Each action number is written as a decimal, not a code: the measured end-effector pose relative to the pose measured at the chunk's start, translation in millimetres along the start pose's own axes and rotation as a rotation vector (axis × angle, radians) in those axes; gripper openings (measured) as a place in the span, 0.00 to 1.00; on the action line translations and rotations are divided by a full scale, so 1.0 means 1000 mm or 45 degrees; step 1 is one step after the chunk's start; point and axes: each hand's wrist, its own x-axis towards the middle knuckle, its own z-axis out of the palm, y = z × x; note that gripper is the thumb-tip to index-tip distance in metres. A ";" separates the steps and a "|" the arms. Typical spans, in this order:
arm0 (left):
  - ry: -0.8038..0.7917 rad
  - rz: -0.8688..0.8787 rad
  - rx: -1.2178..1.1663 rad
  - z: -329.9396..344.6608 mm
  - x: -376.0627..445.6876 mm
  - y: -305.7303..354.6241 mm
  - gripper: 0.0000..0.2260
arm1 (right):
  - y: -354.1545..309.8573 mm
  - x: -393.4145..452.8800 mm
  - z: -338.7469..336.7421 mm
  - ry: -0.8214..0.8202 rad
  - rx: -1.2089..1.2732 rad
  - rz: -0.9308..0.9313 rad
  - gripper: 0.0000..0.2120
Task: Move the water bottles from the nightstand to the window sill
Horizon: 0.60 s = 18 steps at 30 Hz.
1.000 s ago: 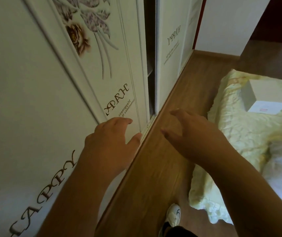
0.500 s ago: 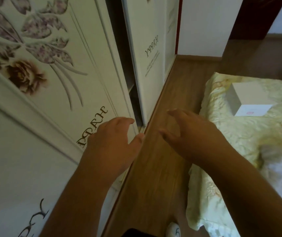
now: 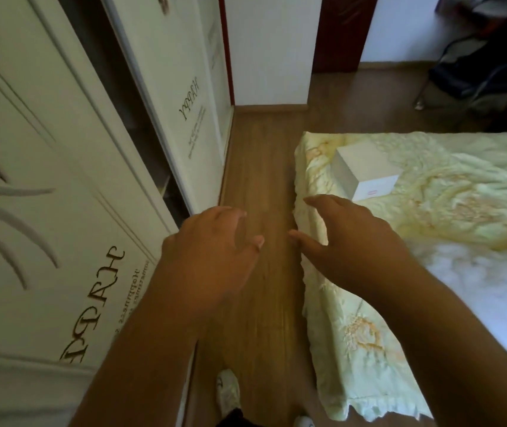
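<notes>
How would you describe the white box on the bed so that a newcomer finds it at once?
Start from the bed with the pale yellow-green floral quilt on the right, beside the wooden floor. Near its far left corner, beyond the right hand, lies a small white rectangular cardboard box. It is the only hard-edged thing on the soft bedding, with a small red mark on its near face.

Both bare forearms reach forward from the lower edge of view, held out in front of the body. The left hand (image 3: 212, 254) hangs palm down, fingers loosely curled, gripping nothing. The right hand (image 3: 347, 245) is beside it, apart, fingers loosely bent with thumb pointing inward, equally empty.
</notes>
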 end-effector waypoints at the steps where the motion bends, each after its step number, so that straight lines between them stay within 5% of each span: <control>1: 0.014 0.026 -0.002 -0.006 0.011 -0.005 0.27 | -0.007 0.006 -0.002 0.023 -0.003 0.022 0.33; 8: 0.114 0.172 0.043 -0.043 0.085 -0.054 0.27 | -0.060 0.060 -0.003 0.169 -0.015 0.091 0.33; 18: -0.044 0.188 0.012 -0.038 0.149 -0.105 0.27 | -0.085 0.107 0.032 0.102 -0.076 0.193 0.34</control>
